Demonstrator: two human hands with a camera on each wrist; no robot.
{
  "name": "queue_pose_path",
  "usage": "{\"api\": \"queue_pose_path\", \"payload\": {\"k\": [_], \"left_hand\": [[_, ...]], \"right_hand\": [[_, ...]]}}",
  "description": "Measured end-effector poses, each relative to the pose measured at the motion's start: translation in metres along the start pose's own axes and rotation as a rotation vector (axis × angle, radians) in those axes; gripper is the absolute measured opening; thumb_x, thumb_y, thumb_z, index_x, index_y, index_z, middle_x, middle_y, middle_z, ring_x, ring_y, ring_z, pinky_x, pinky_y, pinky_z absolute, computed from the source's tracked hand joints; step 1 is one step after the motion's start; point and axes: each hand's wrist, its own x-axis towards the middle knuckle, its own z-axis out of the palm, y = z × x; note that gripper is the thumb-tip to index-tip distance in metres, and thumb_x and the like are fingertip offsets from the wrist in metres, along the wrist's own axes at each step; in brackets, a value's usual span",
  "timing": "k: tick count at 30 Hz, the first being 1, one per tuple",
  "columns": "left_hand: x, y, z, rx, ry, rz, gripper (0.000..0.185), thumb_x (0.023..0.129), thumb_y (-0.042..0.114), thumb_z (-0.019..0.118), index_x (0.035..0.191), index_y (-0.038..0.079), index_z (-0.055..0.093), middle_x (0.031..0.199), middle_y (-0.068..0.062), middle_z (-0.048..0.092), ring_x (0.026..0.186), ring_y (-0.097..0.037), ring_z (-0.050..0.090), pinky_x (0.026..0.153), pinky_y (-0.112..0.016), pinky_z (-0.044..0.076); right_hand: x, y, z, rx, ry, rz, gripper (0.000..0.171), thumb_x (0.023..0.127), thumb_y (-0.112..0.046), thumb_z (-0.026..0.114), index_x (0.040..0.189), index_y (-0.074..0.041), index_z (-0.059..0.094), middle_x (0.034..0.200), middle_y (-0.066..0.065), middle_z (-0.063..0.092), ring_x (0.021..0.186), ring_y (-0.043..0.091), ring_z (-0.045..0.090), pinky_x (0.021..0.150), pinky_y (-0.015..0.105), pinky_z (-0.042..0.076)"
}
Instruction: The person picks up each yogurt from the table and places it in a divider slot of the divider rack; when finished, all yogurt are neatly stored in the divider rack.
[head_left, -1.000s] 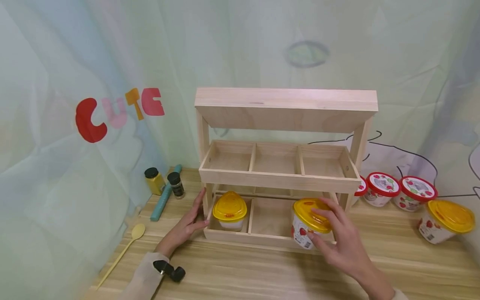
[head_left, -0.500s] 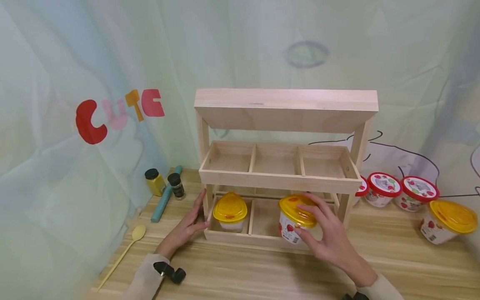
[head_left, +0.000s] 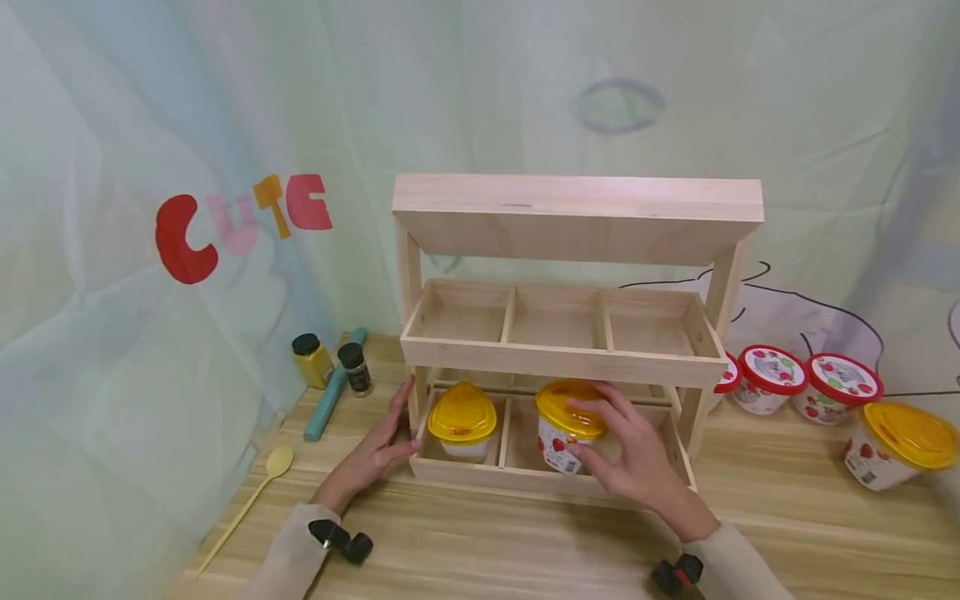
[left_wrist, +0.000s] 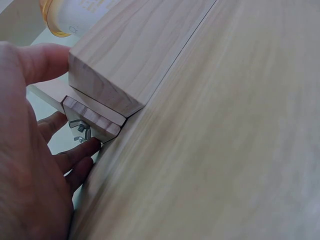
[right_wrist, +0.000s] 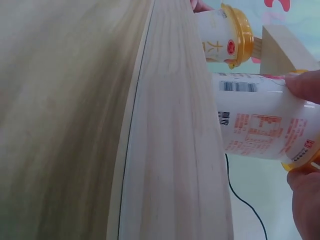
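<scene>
right hand (head_left: 637,462), low and right of centre in the head view, clamped with curled fingers over the lid of a yellow-lidded cup (head_left: 564,425), a white tub printed with strawberries. cup sitting in the lower tier of the wooden rack (head_left: 558,360), in the middle compartment, just right of the divider. same cup seen sideways at the right edge of the right wrist view (right_wrist: 260,130), label and barcode facing the lens, fingertips (right_wrist: 304,85) pinching it above and below.

left hand (head_left: 371,454), lower left of centre in the head view, fingers straight and apart, resting flat against the rack's left end post at counter (head_left: 525,550) level, holding nothing. in the left wrist view, hand (left_wrist: 35,160) filling the left side, thumb lying along the rack's wooden corner (left_wrist: 115,65), fingers beside a small metal fitting under it.

small yellow-lidded jar (head_left: 461,421) in the lower left compartment, close beside the cup with the divider between them. upper tier split into three compartments.

at left of the rack: yellow bottle (head_left: 311,360) with black cap, dark spice jar (head_left: 354,368), teal stick (head_left: 332,387), pale spoon (head_left: 243,508) lower down. at far right: red-lidded cups (head_left: 802,383) in a row and another yellow-lidded cup (head_left: 896,443).
</scene>
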Motion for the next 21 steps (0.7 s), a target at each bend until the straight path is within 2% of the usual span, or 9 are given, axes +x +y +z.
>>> {"api": "queue_pose_path", "payload": {"k": [3, 6, 7, 10, 11, 13, 14, 17, 21], "left_hand": [[-0.001, -0.005, 0.001, -0.004, -0.003, -0.024, 0.098, 0.103, 0.025, 0.067, 0.175, 0.028, 0.000, 0.180, -0.016, 0.023, 0.150, -0.027, 0.050, 0.126, -0.037, 0.037], [-0.002, -0.023, 0.003, 0.020, 0.003, -0.036, 0.097, 0.105, 0.023, 0.066, 0.175, 0.025, 0.000, 0.181, -0.012, 0.021, 0.151, -0.021, 0.048, 0.124, -0.024, 0.033], [-0.002, -0.023, 0.004, 0.011, 0.002, -0.044, 0.097, 0.105, 0.023, 0.067, 0.175, 0.026, 0.000, 0.181, -0.011, 0.021, 0.152, -0.021, 0.048, 0.124, -0.023, 0.032], [-0.001, -0.013, 0.003, 0.028, 0.002, -0.035, 0.096, 0.104, 0.021, 0.065, 0.175, 0.023, -0.001, 0.179, -0.019, 0.023, 0.148, -0.030, 0.052, 0.124, -0.035, 0.038], [-0.001, -0.008, 0.003, 0.024, 0.006, -0.055, 0.098, 0.103, 0.020, 0.067, 0.175, 0.022, 0.000, 0.179, -0.020, 0.025, 0.148, -0.032, 0.052, 0.124, -0.038, 0.038], [0.002, 0.013, 0.002, 0.008, -0.001, -0.083, 0.098, 0.102, 0.020, 0.066, 0.175, 0.024, 0.000, 0.177, -0.026, 0.023, 0.147, -0.044, 0.051, 0.124, -0.057, 0.039], [0.003, 0.023, 0.001, 0.003, -0.005, -0.090, 0.098, 0.102, 0.020, 0.065, 0.175, 0.024, -0.001, 0.176, -0.030, 0.022, 0.147, -0.049, 0.049, 0.122, -0.067, 0.036], [0.007, 0.045, 0.000, -0.019, -0.014, -0.126, 0.097, 0.103, 0.018, 0.064, 0.175, 0.021, -0.002, 0.174, -0.036, 0.019, 0.147, -0.061, 0.043, 0.117, -0.083, 0.026], [0.008, 0.054, 0.000, 0.012, -0.016, -0.144, 0.095, 0.103, 0.010, 0.061, 0.173, 0.014, -0.003, 0.174, -0.037, 0.018, 0.149, -0.062, 0.040, 0.118, -0.084, 0.024]], "right_hand": [[0.002, 0.004, 0.004, 0.003, -0.031, 0.002, 0.056, 0.079, -0.015, 0.090, 0.132, -0.017, 0.073, 0.148, 0.016, 0.061, 0.121, 0.027, 0.067, 0.103, 0.029, 0.057], [0.003, 0.006, 0.009, 0.018, -0.062, 0.001, 0.055, 0.079, -0.013, 0.091, 0.130, -0.018, 0.074, 0.149, 0.020, 0.059, 0.124, 0.031, 0.065, 0.104, 0.034, 0.059], [0.002, 0.006, 0.010, 0.023, -0.067, 0.000, 0.054, 0.079, -0.012, 0.091, 0.130, -0.018, 0.074, 0.150, 0.021, 0.058, 0.126, 0.033, 0.064, 0.105, 0.035, 0.059], [0.002, 0.009, 0.013, 0.034, -0.065, -0.019, 0.055, 0.078, -0.009, 0.092, 0.130, -0.017, 0.075, 0.151, 0.025, 0.056, 0.130, 0.039, 0.061, 0.108, 0.041, 0.058], [0.002, 0.010, 0.014, 0.036, -0.062, -0.026, 0.055, 0.078, -0.008, 0.092, 0.130, -0.017, 0.075, 0.151, 0.026, 0.056, 0.131, 0.040, 0.061, 0.108, 0.043, 0.059], [0.002, 0.011, 0.015, 0.036, -0.065, -0.030, 0.056, 0.078, -0.007, 0.092, 0.131, -0.017, 0.074, 0.152, 0.025, 0.055, 0.132, 0.041, 0.060, 0.107, 0.045, 0.059], [0.002, 0.012, 0.015, 0.026, -0.063, -0.036, 0.057, 0.078, -0.007, 0.092, 0.131, -0.017, 0.074, 0.152, 0.025, 0.056, 0.131, 0.040, 0.062, 0.104, 0.046, 0.060], [0.001, 0.014, 0.015, 0.003, -0.070, -0.027, 0.058, 0.077, -0.005, 0.091, 0.131, -0.019, 0.074, 0.153, 0.024, 0.056, 0.130, 0.040, 0.064, 0.100, 0.051, 0.061], [0.001, 0.016, 0.014, 0.000, -0.092, 0.005, 0.059, 0.078, -0.003, 0.090, 0.132, -0.019, 0.073, 0.155, 0.023, 0.058, 0.135, 0.043, 0.061, 0.100, 0.060, 0.059]]}}
